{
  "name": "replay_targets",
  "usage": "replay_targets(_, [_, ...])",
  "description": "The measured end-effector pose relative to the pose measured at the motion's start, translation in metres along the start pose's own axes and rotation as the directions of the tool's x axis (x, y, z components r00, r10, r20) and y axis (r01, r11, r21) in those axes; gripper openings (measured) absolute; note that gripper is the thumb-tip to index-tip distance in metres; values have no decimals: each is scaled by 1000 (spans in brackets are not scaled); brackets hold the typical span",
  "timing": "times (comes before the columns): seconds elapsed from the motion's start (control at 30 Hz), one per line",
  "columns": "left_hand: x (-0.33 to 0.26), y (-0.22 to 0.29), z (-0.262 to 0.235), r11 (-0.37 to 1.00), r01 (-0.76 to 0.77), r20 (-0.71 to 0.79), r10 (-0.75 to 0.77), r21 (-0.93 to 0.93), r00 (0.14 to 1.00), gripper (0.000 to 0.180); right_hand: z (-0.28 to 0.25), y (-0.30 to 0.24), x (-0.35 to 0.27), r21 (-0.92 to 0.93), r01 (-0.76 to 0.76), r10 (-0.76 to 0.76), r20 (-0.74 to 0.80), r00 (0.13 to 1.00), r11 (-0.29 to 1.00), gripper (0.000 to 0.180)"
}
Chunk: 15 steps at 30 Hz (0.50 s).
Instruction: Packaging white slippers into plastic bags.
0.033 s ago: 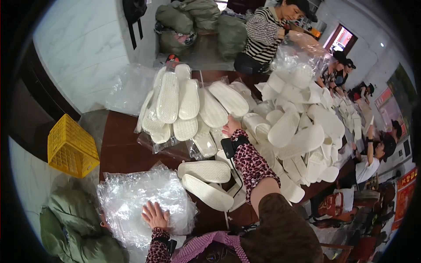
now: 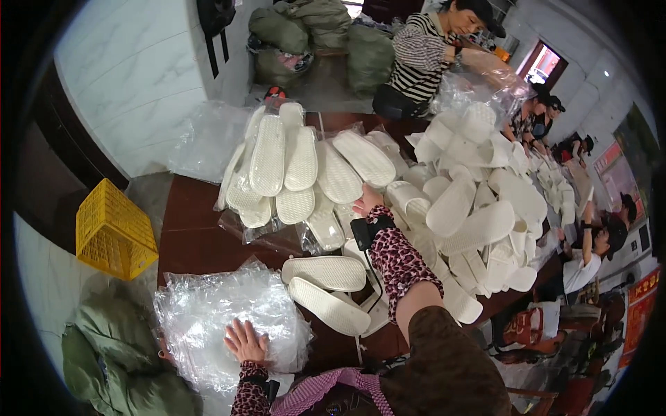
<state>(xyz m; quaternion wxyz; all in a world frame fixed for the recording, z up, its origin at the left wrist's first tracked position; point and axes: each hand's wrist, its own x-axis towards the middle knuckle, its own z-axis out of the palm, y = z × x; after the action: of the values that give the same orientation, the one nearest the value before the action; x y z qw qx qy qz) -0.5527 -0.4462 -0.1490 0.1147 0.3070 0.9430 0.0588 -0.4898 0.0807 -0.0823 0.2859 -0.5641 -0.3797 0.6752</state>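
My left hand [image 2: 246, 341] lies flat, fingers spread, on a thick stack of clear plastic bags [image 2: 201, 312] on the dark red table. With my arm stretched forward, my right hand [image 2: 368, 200] has its fingers curled at the near end of a white slipper [image 2: 338, 173] in the bagged pile; part of the grip is hidden. More bagged white slippers [image 2: 268, 156] lie stacked to its left. A loose pair of slippers [image 2: 325, 274] rests soles up between my hands. Right of my arm spreads a big heap of unbagged white slippers [image 2: 479, 229].
A yellow plastic crate [image 2: 114, 232] stands left of the table [image 2: 198, 215], with green sacks [image 2: 125, 347] below it. More sacks [image 2: 368, 59] sit at the back. Across the table, a co-worker in stripes [image 2: 420, 62] handles clear plastic. Other people work farther right.
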Motion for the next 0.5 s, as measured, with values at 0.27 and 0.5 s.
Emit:
replay_targets(0.27, [-2, -4, 7, 997, -42, -95, 48, 61, 994, 67, -11, -59, -23, -240, 513, -515, 61, 855, 824, 8])
replay_targets(0.5, [-1, -4, 4, 998, -28, -61, 31, 50, 998, 67, -90, -217, -118, -535, 645, -554, 347, 757, 545, 14])
